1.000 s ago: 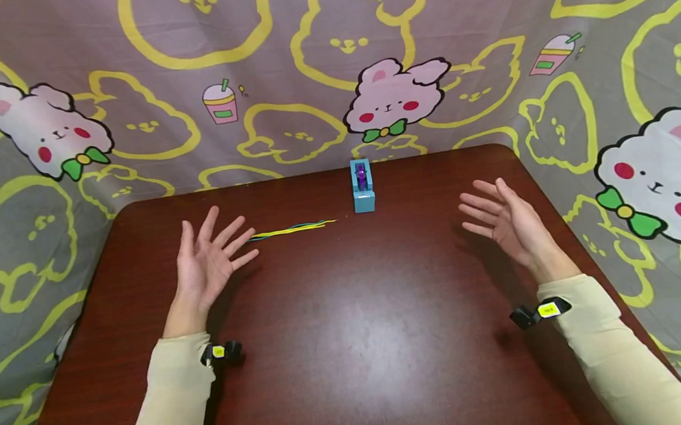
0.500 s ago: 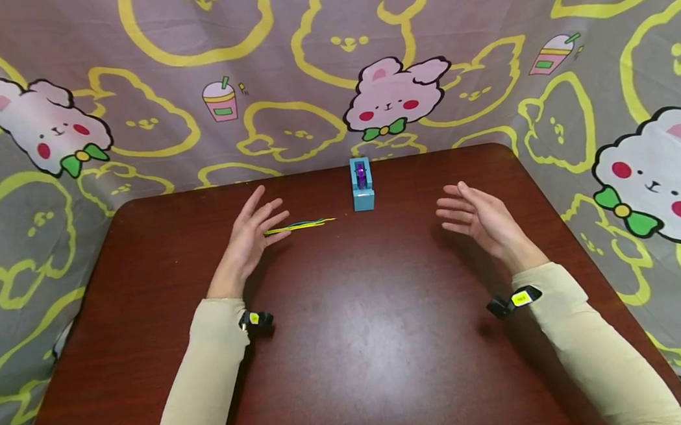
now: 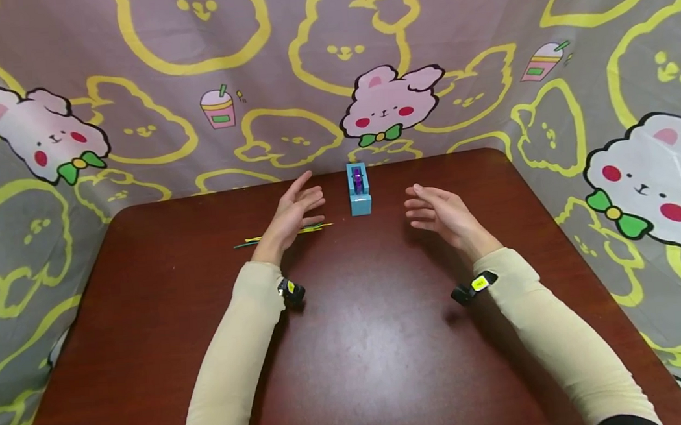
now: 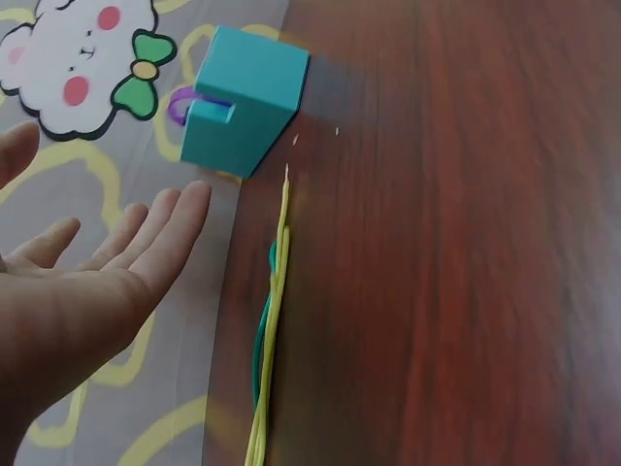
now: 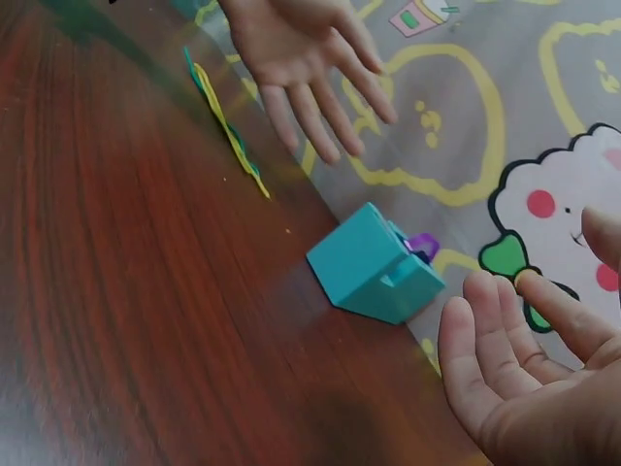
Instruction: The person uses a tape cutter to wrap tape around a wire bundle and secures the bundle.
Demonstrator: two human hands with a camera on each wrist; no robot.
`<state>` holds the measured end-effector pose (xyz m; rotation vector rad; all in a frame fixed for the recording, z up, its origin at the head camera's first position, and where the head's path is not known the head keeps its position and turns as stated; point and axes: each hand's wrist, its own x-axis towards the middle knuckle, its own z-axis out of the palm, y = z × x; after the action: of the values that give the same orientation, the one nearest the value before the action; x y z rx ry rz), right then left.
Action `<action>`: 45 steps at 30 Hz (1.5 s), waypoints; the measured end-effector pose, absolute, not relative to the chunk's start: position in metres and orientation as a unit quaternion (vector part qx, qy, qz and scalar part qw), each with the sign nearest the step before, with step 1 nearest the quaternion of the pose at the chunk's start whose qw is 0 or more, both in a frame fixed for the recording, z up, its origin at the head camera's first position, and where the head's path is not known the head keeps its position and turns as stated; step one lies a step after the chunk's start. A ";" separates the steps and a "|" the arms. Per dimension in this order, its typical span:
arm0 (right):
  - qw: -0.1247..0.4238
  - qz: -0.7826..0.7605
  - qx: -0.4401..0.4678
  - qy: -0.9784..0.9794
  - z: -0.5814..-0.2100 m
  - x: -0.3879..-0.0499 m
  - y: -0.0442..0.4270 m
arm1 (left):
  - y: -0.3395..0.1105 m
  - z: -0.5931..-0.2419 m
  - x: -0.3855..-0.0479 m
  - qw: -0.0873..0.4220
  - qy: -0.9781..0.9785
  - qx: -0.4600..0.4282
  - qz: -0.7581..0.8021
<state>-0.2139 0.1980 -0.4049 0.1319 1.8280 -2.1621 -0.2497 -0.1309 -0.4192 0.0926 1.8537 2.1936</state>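
A light-blue tape dispenser (image 3: 360,205) with a purple roll stands near the back edge of the table, between both hands. Yellow and green wires (image 4: 275,291) lie in a thin bundle left of it, partly hidden behind my left hand in the head view. That left hand (image 3: 290,219) hovers over the bundle, fingers extended and holding nothing. On the dispenser's other side my right hand (image 3: 443,219) hangs in the air, its fingers loosely bent around nothing. The right wrist view has the dispenser's teal front (image 5: 361,260) between the two hands, touched by neither.
The dark red-brown table (image 3: 372,340) reaches back to a patterned curtain (image 3: 283,47), which also lines both sides. Tiny pale bits (image 4: 296,141) lie on the wood near the wire ends. Each wrist wears a black camera strap (image 3: 291,293).
Both hands have come inward toward the tape dispenser, the left moving right across the wires and the right moving left. Dispenser and wires stay in place; the head view has shifted slightly.
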 end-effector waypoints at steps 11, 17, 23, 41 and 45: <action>0.163 -0.718 0.043 0.675 -0.425 -0.244 0.163 | -0.089 -0.434 -0.273 0.144 0.680 0.032 0.718; 0.171 -0.705 0.060 0.686 -0.432 -0.256 0.146 | -0.074 -0.439 -0.279 0.139 0.685 0.018 0.715; 0.171 -0.713 0.071 0.677 -0.438 -0.268 0.134 | -0.063 -0.442 -0.284 0.134 0.675 0.006 0.726; 0.179 -0.683 0.070 0.705 -0.437 -0.284 0.116 | -0.061 -0.447 -0.285 0.141 0.692 0.006 0.708; 0.183 -0.673 0.072 0.713 -0.436 -0.286 0.115 | -0.060 -0.447 -0.286 0.140 0.689 -0.003 0.711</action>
<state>-0.2865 0.1153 -0.4360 0.2027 2.0123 -1.8984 -0.2862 -0.0598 -0.4472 -0.0098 1.9905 2.0545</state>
